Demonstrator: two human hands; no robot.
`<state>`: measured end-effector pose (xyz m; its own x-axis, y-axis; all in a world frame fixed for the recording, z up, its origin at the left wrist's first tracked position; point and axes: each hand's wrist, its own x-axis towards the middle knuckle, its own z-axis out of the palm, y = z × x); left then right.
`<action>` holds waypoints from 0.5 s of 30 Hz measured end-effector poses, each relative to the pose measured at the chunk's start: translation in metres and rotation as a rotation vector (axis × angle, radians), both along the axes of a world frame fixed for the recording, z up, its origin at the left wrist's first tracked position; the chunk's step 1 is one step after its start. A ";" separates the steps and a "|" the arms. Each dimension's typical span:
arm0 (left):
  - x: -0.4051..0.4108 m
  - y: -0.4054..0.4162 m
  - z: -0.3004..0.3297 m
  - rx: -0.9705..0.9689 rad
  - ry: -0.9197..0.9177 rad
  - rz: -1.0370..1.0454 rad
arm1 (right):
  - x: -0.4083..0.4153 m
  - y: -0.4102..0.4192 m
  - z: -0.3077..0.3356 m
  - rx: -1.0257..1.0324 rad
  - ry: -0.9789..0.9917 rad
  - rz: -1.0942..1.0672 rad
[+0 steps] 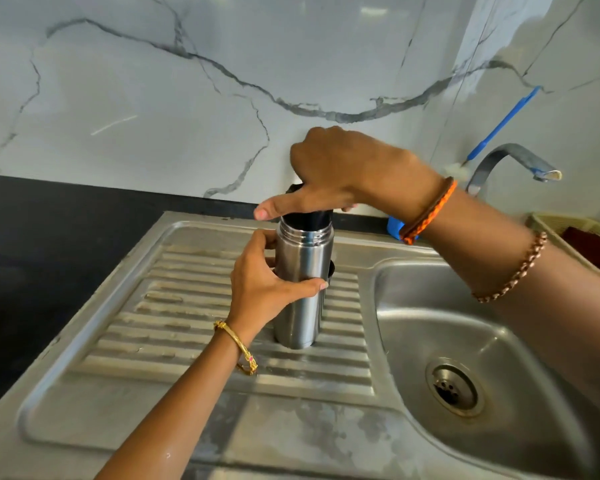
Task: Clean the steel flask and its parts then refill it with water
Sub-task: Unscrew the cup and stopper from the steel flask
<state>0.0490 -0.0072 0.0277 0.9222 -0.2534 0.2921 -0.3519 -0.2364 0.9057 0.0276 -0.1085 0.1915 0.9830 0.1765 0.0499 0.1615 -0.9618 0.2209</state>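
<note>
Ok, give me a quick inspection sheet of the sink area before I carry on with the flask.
Surface: steel draining board, ribbed, stained; sink basin to its right.
Job's things: steel flask upright on the board; black stopper at its mouth; a dark part behind it, unclear.
Clutter: blue-handled brush against the wall; beige basket far right.
Grippers: left hand grips the flask body; right hand holds the stopper.
Cables: nothing seen.
Surroundings: marble-look wall, black counter, tap.
</note>
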 end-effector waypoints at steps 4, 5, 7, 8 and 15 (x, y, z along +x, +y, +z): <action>0.000 0.000 -0.001 0.002 0.012 0.001 | 0.006 0.006 -0.011 -0.073 -0.053 0.064; 0.000 0.000 -0.002 -0.005 0.013 0.001 | 0.007 0.004 -0.009 -0.059 -0.018 0.073; 0.001 0.001 -0.003 -0.016 0.013 0.000 | 0.008 -0.002 -0.002 0.003 0.074 0.125; 0.000 0.001 -0.003 -0.021 0.015 -0.001 | 0.008 -0.005 0.000 0.048 0.125 0.166; 0.001 0.000 -0.005 -0.035 0.016 -0.007 | -0.008 -0.024 0.013 0.360 0.327 0.081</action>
